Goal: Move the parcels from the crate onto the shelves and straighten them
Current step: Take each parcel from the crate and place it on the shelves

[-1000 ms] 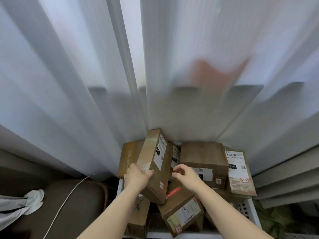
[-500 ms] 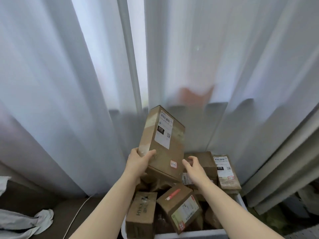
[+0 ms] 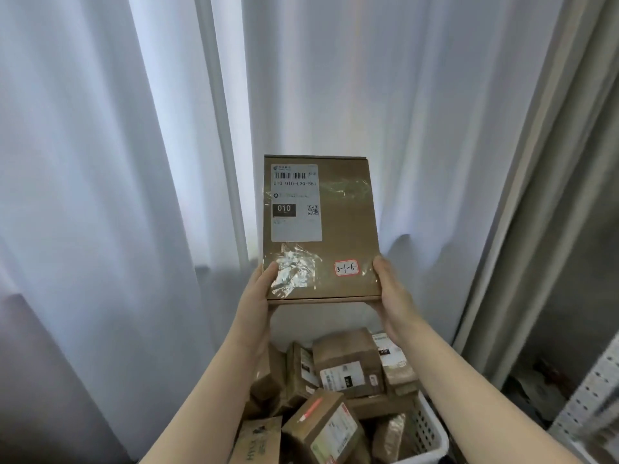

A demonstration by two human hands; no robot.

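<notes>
A flat brown cardboard parcel (image 3: 338, 222) with a white shipping label and a small red-edged sticker reading 3-1-6 is held upright in front of me, label facing me. My left hand (image 3: 259, 289) grips its lower left corner, thumb on the front. My right hand (image 3: 390, 289) grips its lower right corner. Below, a white slotted crate (image 3: 427, 430) holds several more brown parcels (image 3: 348, 363), piled loosely at different angles.
White curtains (image 3: 134, 162) hang close behind the parcel and fill most of the view. A grey curtain (image 3: 536, 195) hangs at the right. A white perforated shelf post (image 3: 589, 396) shows at the lower right edge.
Both hands have lifted the flat parcel out of the crate to chest height and turned it upright, label toward me. My view has tilted upward.
</notes>
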